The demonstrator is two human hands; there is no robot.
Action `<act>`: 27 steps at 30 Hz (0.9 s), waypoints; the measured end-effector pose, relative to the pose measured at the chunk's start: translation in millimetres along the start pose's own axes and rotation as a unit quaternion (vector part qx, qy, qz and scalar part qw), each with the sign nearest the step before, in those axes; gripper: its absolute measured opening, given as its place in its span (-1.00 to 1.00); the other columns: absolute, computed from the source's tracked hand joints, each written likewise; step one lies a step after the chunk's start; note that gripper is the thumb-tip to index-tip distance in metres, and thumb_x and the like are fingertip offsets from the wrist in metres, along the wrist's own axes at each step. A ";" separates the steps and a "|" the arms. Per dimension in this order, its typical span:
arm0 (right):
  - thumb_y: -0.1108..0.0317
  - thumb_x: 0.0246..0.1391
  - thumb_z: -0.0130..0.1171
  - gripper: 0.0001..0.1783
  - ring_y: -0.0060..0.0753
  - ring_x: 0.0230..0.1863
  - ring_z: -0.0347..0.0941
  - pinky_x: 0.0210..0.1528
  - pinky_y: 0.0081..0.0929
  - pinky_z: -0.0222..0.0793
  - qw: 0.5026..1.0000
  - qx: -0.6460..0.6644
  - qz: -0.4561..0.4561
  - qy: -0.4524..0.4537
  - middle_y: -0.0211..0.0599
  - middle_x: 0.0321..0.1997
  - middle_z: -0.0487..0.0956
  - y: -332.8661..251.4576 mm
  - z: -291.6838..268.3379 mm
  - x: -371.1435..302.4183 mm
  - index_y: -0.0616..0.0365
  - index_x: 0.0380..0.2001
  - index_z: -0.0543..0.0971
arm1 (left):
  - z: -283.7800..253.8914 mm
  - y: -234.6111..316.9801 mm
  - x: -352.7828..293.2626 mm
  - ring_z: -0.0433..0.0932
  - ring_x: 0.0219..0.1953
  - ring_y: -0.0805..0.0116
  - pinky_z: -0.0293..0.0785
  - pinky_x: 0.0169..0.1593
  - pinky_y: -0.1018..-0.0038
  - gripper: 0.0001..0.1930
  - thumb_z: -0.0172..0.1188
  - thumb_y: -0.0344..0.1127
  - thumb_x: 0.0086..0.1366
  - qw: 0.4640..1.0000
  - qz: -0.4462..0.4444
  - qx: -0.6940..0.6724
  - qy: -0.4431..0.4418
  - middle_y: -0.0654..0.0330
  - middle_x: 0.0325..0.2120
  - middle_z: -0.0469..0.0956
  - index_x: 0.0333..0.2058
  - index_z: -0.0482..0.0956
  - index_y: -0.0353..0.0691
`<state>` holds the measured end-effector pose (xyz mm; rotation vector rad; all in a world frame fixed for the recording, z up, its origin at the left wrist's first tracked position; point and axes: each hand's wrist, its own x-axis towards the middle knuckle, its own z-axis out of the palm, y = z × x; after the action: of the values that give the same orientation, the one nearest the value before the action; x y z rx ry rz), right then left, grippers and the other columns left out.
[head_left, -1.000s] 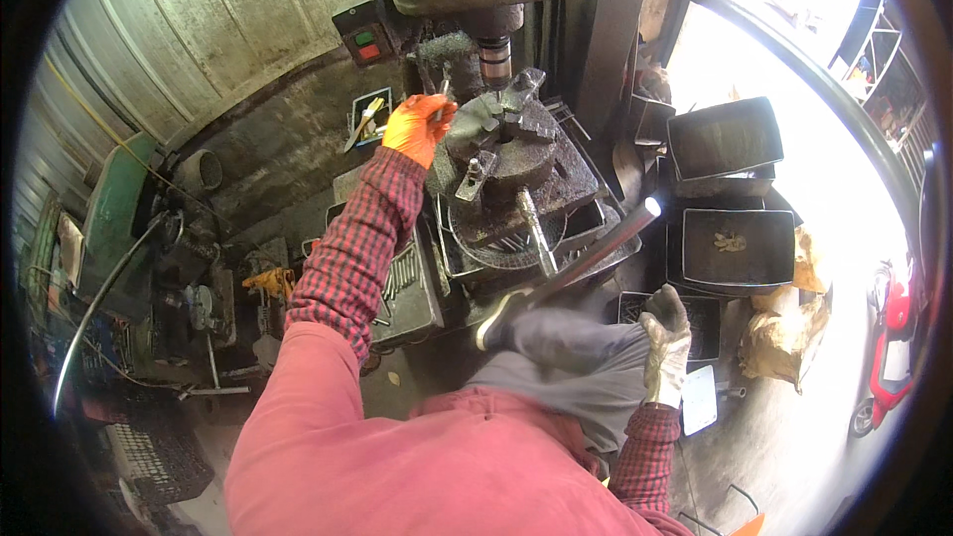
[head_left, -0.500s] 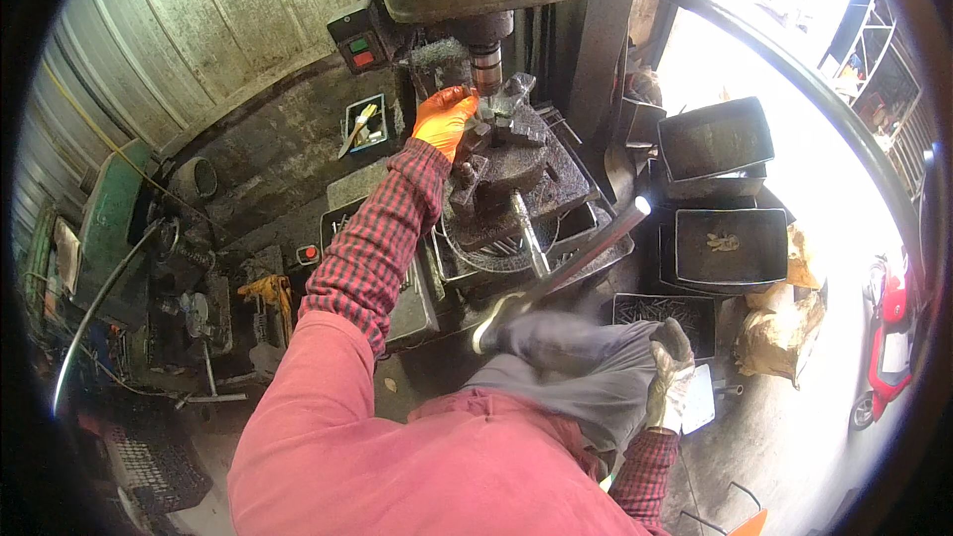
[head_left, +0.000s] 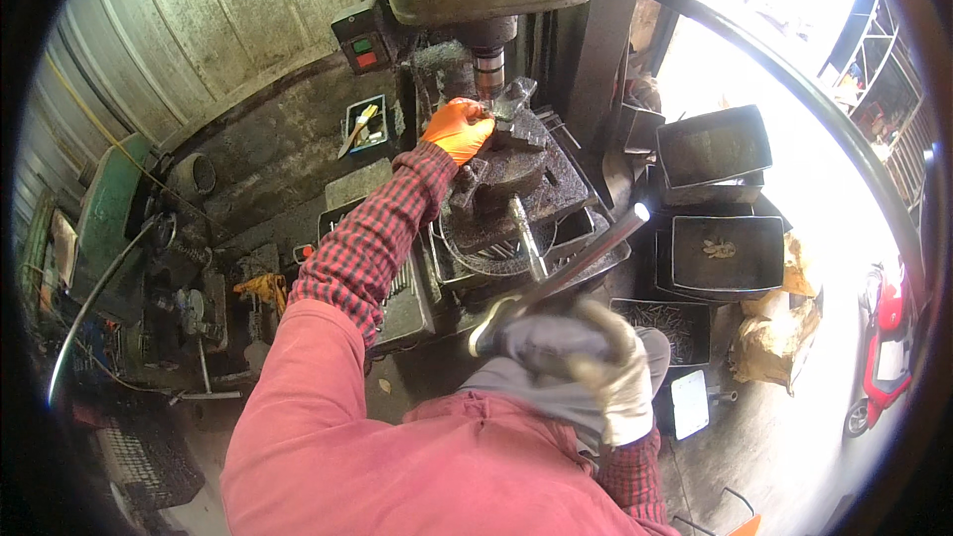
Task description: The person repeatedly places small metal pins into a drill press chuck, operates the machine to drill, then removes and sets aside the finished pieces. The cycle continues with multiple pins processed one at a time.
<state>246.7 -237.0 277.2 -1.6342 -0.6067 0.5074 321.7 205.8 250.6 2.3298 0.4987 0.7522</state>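
Observation:
My left hand (head_left: 460,131), in an orange glove, reaches to the vise (head_left: 506,174) on the drill press table. Its fingers are closed at the jaws beneath the drill chuck (head_left: 488,67); anything pinched in them is too small to make out. From the vise's near side sticks a bare metal handle (head_left: 528,238). My right hand (head_left: 615,382) wears a pale, grimy work glove and is over my lap, its fingers smeared by motion. Just ahead of it slants a dark bar (head_left: 596,256) with a bright end.
Black bins (head_left: 728,253) are stacked at the right, above a bin of small metal parts (head_left: 675,323). A switch box (head_left: 361,40) with green and red buttons hangs behind my left hand. Left of the press is a small tray (head_left: 369,119) with a brush.
My left hand has shifted slightly right and its fingers have drawn in at the jaws. My right hand has swung left from beside my thigh to over my lap.

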 end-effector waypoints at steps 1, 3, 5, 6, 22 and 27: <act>0.60 -0.25 0.52 -0.23 -0.09 0.26 0.53 0.38 -0.16 0.42 0.983 -0.085 -0.153 -0.047 -0.09 0.20 0.61 -22.2 14.6 6.7 0.17 0.17 0.59 | -0.4 0.2 1.5 0.71 -0.22 0.25 0.56 -0.05 0.39 -0.69 0.34 -0.12 0.24 1.000 -0.001 -0.020 -0.024 0.11 -0.31 0.73 -0.21 0.75 -0.25; 0.42 -0.35 0.56 -0.27 0.06 0.22 0.53 0.39 0.02 0.36 0.924 -0.220 -0.305 -0.072 -0.06 0.11 0.62 -54.6 30.6 27.0 0.18 0.05 0.61 | -0.5 -0.3 4.9 0.71 -0.21 0.33 0.56 -0.04 0.43 -0.71 0.34 -0.14 0.26 0.997 -0.045 -0.017 -0.057 0.11 -0.29 0.74 -0.22 0.75 -0.25; 0.38 -0.33 0.49 -0.31 0.01 0.24 0.51 0.44 0.05 0.29 0.869 -0.348 -0.339 -0.098 -0.07 0.08 0.62 -63.5 31.4 52.0 0.22 0.03 0.60 | 0.9 -1.7 7.1 0.70 -0.22 0.37 0.56 -0.05 0.43 -0.71 0.33 -0.14 0.27 0.996 -0.058 -0.029 -0.061 0.11 -0.29 0.75 -0.22 0.75 -0.26; 0.37 -0.27 0.44 -0.34 -0.01 0.26 0.50 0.46 0.06 0.25 0.823 -0.411 -0.384 -0.080 -0.08 0.08 0.61 -59.3 29.3 64.3 0.24 0.04 0.59 | 1.3 -2.5 8.4 0.69 -0.22 0.42 0.55 -0.08 0.44 -0.71 0.34 -0.15 0.28 0.997 -0.049 -0.024 -0.054 0.12 -0.32 0.75 -0.22 0.75 -0.27; -0.10 -0.20 0.54 -0.05 0.04 0.37 0.41 0.44 -0.02 0.26 0.951 0.070 -0.159 -0.256 0.01 0.23 0.57 -10.1 51.9 76.5 0.29 0.19 0.53 | -4.6 6.5 12.4 0.74 -0.15 0.16 0.59 -0.03 0.31 -0.64 0.38 -0.06 0.21 0.995 -0.066 -0.021 -0.076 0.02 -0.27 0.76 -0.17 0.77 -0.24; 0.20 -0.47 0.69 -0.08 0.05 0.21 0.54 0.37 0.02 0.38 0.796 -0.507 -0.326 -0.054 0.00 0.09 0.62 35.8 -32.9 113.4 0.25 0.10 0.60 | -3.3 5.3 7.0 0.73 -0.22 0.35 0.58 -0.11 0.41 -0.66 0.45 -0.09 0.20 0.994 -0.076 -0.052 -0.065 0.11 -0.30 0.77 -0.22 0.76 -0.26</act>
<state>358.0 -192.5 247.9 -2.1924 -1.6468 -0.3389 325.9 207.0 259.0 2.1984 0.5574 0.5394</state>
